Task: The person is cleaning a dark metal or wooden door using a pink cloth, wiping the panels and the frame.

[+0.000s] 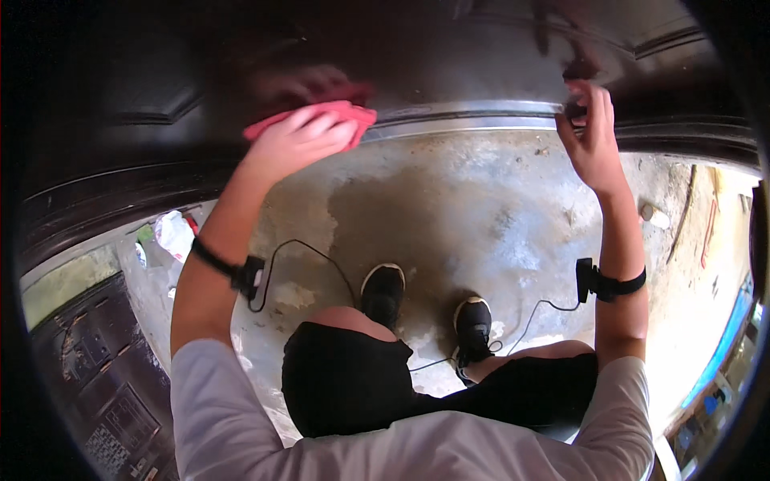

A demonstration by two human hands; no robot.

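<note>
Left hand: grasping red cloth, cloth against dark glossy panelled door, near its lower edge | right hand: released, fingers bent, thumb apart, by right end of silvery strip; contact unclear | below: stained concrete floor, black sneakers.
</note>
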